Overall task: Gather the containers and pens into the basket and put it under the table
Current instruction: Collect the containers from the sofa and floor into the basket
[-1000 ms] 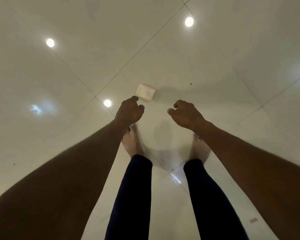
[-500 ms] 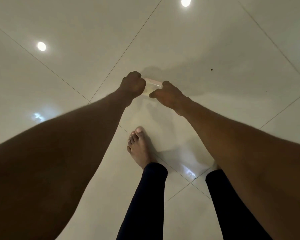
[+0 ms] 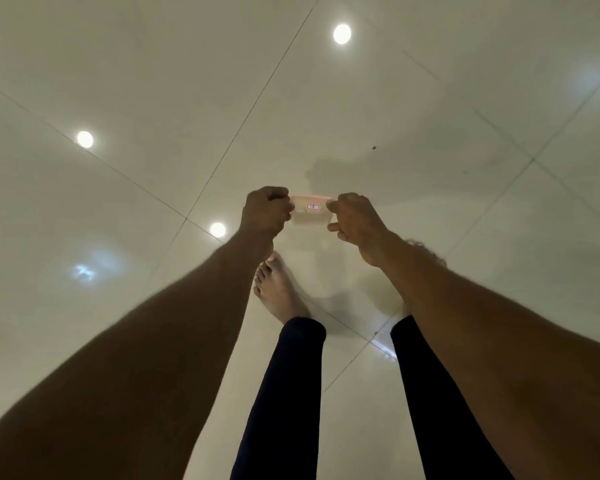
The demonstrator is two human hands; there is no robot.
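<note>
A small clear plastic container [image 3: 310, 213] with a pale pink lid and a red-edged label is held above the floor between both hands. My left hand [image 3: 265, 209] grips its left end with curled fingers. Its right end is gripped by my right hand [image 3: 355, 216]. Both arms reach forward and down. No basket, pens or table show in this view.
Glossy cream floor tiles [image 3: 153, 98] with thin dark grout lines fill the view and mirror round ceiling lights [image 3: 342, 33]. My bare left foot [image 3: 279, 292] and dark trouser legs [image 3: 284, 393] stand below the hands. A tiny dark speck [image 3: 374, 147] lies on the tile beyond.
A second ago the container lay on the floor ahead of my empty hands. Both hands reached it, closed on its ends, and now hold it lifted off the tile.
</note>
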